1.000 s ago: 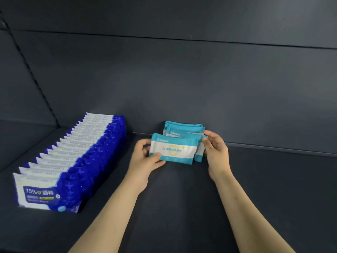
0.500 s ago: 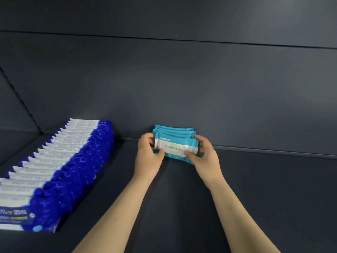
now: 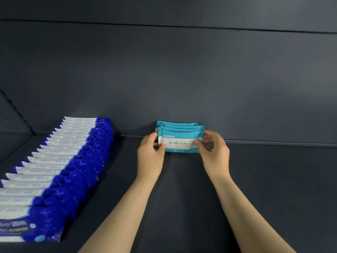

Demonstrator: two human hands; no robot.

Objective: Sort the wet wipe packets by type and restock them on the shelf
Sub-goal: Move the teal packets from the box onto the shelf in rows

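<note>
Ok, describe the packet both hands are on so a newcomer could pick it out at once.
On the dark shelf, right of the long row of dark blue packets, a short stack of teal packets stands at the back wall. It is the front teal packet, pinched at its ends by the left hand and right hand, the only one showing its whole white face.

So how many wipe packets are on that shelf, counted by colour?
Dark blue packets: about 19, tightly packed, hard to count exactly.
Teal packets: 4, the front one gripped by the left hand and right hand.
Total: about 23.
</note>
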